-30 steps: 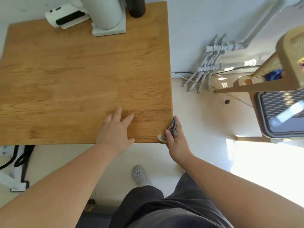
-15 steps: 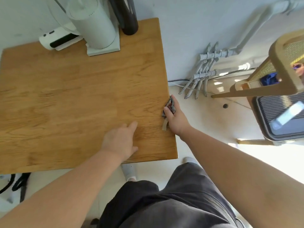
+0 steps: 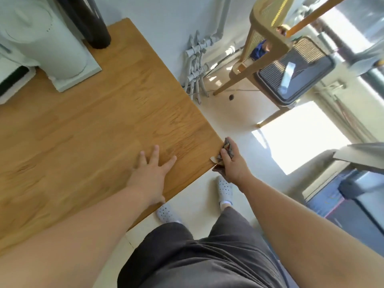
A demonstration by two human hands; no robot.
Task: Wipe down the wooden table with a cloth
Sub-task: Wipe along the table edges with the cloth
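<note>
The wooden table (image 3: 99, 125) fills the left of the head view, its right edge running diagonally down to the near corner. My left hand (image 3: 150, 173) lies flat on the tabletop near that corner, fingers spread. My right hand (image 3: 231, 163) grips a small crumpled grey patterned cloth (image 3: 227, 148) and presses it against the table's right edge just above the near corner. Most of the cloth is hidden in my fingers.
A white appliance (image 3: 43, 40) on a square base and a black cylinder (image 3: 91, 21) stand at the table's far end. Right of the table are grey pipes (image 3: 195, 65) on the wall, a wooden chair (image 3: 268, 40) and a grey grille-topped box (image 3: 295, 71). My feet (image 3: 224, 188) are below the corner.
My right hand slid the cloth back down the table's right edge toward the near corner. The left hand's fingers spread out flat. The view tilted and swung right.
</note>
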